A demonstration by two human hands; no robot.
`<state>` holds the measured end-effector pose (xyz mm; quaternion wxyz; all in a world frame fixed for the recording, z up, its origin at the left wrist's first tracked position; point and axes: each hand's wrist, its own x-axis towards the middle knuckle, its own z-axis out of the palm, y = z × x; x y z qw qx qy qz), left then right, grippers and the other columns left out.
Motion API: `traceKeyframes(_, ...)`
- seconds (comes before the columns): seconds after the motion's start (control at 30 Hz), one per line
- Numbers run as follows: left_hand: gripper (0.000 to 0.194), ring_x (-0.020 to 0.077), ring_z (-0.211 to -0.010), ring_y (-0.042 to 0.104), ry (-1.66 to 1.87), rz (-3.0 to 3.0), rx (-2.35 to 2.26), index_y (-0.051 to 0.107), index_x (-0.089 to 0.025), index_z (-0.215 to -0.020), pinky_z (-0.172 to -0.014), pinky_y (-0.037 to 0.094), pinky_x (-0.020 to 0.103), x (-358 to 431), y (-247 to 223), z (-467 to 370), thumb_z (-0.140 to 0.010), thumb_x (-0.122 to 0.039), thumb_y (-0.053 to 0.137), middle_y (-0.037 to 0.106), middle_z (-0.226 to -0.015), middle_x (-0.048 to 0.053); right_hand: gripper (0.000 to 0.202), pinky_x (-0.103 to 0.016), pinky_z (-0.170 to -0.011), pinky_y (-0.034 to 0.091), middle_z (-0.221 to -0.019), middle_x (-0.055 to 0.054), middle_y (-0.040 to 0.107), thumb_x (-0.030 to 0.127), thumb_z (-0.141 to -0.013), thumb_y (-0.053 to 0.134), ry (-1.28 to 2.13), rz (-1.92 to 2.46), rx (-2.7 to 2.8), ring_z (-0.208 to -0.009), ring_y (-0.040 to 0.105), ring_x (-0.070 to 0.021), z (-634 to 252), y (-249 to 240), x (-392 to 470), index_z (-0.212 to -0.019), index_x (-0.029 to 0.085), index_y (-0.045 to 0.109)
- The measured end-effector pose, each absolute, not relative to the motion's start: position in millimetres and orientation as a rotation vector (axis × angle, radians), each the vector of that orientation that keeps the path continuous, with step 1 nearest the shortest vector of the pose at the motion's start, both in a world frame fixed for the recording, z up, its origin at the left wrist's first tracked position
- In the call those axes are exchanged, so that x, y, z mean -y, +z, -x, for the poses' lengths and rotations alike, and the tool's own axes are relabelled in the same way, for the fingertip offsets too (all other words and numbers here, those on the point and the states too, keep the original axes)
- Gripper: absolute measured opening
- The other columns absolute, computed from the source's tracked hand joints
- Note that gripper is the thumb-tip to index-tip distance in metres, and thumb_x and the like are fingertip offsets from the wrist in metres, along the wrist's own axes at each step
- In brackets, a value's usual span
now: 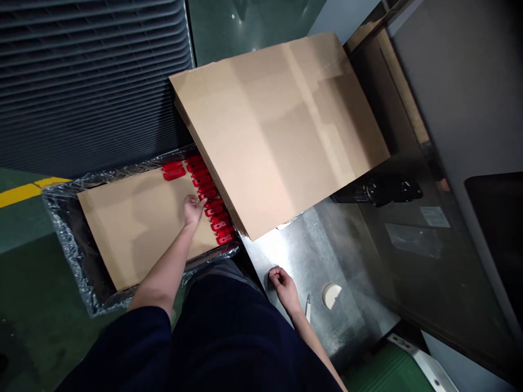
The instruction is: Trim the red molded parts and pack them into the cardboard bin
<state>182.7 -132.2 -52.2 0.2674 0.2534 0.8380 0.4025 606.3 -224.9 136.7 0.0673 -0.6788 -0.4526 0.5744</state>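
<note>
The left hand (194, 210) is bent inward with its fingers curled, thumb and fingertips at one of the red pieces (175, 173) in the row; whether they grip it or only touch it cannot be told. The right hand (285, 289) is low over the near edge of the metal table (294, 256), fingers bent toward the thumb; whether anything is pinched there cannot be made out.

The red pieces lie in a close row along one edge of a cardboard sheet (134, 228), with two more beside the row's far end. They look like small moulded plastic: probably light, stiff and rather smooth, not easily broken but easily nudged askew. A thumb-and-finger hold across the narrow sides of a piece should suit. The sheet beneath seems flat and stiff enough, with a dry surface that should keep the pieces from sliding much. It lies inside a box lined with clear plastic film (67, 253).

On the table are a small knife-like tool (308, 309), a pale round block (332, 295) with a notch, and a tall stack of cardboard (281, 130). Beyond stand a dark ribbed stack (90, 81) and a grey machine (461, 98); the green floor (24, 283) carries a yellow stripe (24, 193).
</note>
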Motion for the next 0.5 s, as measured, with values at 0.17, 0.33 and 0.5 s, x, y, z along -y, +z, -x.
traceKeyframes(0.17,0.031,0.0227,-0.096,0.061,1.014,-0.905,-2.243,0.065,-0.015,-0.107,-0.09,0.054,0.044,160,-48,-200,-0.091,-0.04,0.076,0.062,-0.11,0.008,0.04,-0.028,-0.066,0.04,-0.075,-0.003,0.054,0.058,-0.089,0.062,1.754,2.031,1.341,-0.069,0.048,-0.0173,-608,136,225,-0.092,0.017,0.064)
traceKeyframes(0.33,0.034,0.0253,-0.102,0.059,0.966,-0.977,-2.294,0.066,-0.016,-0.109,-0.093,0.052,0.046,165,-44,-212,-0.089,-0.041,0.077,0.061,-0.112,0.009,0.039,-0.028,-0.066,0.04,-0.076,-0.003,0.054,0.057,-0.09,0.062,1.763,2.023,1.343,-0.069,0.048,-0.0171,-609,135,225,-0.092,0.017,0.064)
traceKeyframes(0.5,0.036,0.0258,-0.102,0.058,0.945,-0.988,-2.348,0.065,-0.016,-0.108,-0.096,0.05,0.048,167,-43,-218,-0.088,-0.044,0.077,0.061,-0.108,0.008,0.038,-0.028,-0.068,0.041,-0.078,-0.003,0.055,0.055,-0.09,0.062,1.746,2.02,1.353,-0.071,0.049,-0.017,-608,135,226,-0.093,0.017,0.064)
